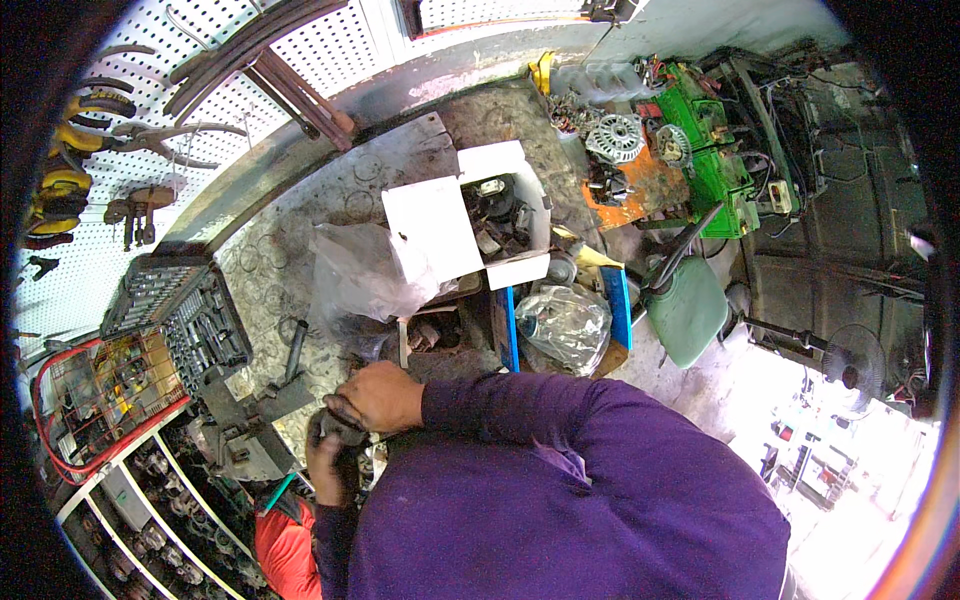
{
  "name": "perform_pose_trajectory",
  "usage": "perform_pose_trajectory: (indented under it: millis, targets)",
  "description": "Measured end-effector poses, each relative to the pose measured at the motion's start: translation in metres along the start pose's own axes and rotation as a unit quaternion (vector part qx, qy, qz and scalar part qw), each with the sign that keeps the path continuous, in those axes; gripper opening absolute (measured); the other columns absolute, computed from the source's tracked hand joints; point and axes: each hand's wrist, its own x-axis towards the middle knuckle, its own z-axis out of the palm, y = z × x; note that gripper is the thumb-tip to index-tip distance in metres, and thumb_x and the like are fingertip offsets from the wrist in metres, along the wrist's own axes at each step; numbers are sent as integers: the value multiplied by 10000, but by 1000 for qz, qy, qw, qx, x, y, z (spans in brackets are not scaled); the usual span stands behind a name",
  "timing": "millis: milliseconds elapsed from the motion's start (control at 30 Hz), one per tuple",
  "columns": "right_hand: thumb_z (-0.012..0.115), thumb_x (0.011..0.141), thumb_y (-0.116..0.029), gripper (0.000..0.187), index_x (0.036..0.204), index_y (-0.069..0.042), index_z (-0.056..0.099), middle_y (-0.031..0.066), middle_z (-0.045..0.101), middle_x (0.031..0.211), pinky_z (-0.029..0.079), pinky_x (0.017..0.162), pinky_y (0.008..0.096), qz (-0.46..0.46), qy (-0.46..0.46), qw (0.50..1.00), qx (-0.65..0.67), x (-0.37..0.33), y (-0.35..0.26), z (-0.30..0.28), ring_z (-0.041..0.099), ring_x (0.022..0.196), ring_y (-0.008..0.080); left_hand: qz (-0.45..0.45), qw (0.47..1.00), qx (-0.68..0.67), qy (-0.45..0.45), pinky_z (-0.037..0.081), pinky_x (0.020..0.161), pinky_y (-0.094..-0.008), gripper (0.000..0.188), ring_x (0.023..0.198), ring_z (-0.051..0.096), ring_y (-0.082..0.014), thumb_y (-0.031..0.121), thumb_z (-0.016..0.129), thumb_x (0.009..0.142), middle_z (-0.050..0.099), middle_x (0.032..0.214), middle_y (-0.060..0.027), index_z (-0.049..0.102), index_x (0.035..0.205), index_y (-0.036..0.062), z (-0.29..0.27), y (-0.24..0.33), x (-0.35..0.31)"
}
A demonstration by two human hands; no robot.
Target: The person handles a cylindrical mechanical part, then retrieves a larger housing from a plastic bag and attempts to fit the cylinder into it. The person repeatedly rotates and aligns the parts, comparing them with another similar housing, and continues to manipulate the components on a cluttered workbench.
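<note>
Left-hand grip (328,465) is clamped on a small dark part (345,432), held close in front of the purple sweater (580,490). From where I stand, the right hand (388,397) has its fingers against the same part, but they're turned away and I can't tell whether they are clamped too.

Some lettering shows on the black-and-yellow handle (103,104) of one tool hanging on the white pegboard (345,45); nearby hang long-handled pliers (175,140).

It's a well-worn counter (330,190), grey and stained, with dark rings marked across it. On it, beyond the hands, a crumpled clear bag (350,270) lies against an open white box (432,228) filled with dark parts. Over to the left, an open socket case (237,318) sits beside a red-rimmed wire basket (150,428), with pale-edged shelves (105,505) crammed with metal pieces below.

Across the room to the right I see a green seat (687,312), a bright green frame (705,150) and a standing fan (855,365), with glaring daylight flooding the floor beyond.
</note>
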Motion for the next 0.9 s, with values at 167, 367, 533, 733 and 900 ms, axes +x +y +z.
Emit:
perform_pose_trajectory:
  millis: [167, 367, 533, 733, 900]
  targets:
    - [531, 1007, -435, 464, 805, -57, 709, 222, 694, 746, 553, 662, 569, -81, 10, 996, -23, 8, -19, -20, 691, 708, 438, -84, 973, -213, -23, 546, 804, -328, 372, 947, 671, -206, 389, 629, 994, 676, 1150, -43, 613, 1253, 123, 5, -2, -4]
    - [564, 959, -290, 381, 1212, -16, 645, 203, 671, 840, 538, 687, 533, -138, -91, 978, -128, -11, 32, 45, 667, 755, 432, 246, 844, 476, -7, 537, 975, -380, 657, 1094, 641, -226, 34, 862, 740, 608, 1234, -117, 538, 1311, 17, 16, 15, -19]
    - [596, 934, -270, 341, 1161, -20, 643, 171, 667, 821, 541, 691, 513, -38, -122, 989, -72, -11, 27, 40, 676, 779, 405, 130, 942, 308, 16, 518, 1008, -387, 549, 1110, 653, -259, 136, 811, 820, 632, 1234, -112, 566, 1300, 28, 5, 4, -22]
    - [646, 925, -282, 228, 888, -58, 676, 152, 659, 768, 542, 692, 509, -106, -48, 990, -73, 1, -29, -14, 667, 738, 398, -94, 942, -320, -27, 544, 973, -401, 409, 1052, 669, -228, 317, 661, 993, 682, 1182, -76, 597, 1295, 49, -1, -3, -26]
    - [618, 924, -226, 542, 1398, 22, 530, 212, 661, 905, 540, 790, 502, -62, -172, 981, -57, -2, -1, 21, 660, 879, 423, 177, 933, 298, 95, 570, 907, -351, 514, 1014, 677, -210, 44, 836, 782, 671, 1131, -108, 597, 1236, 24, 7, 8, -36]
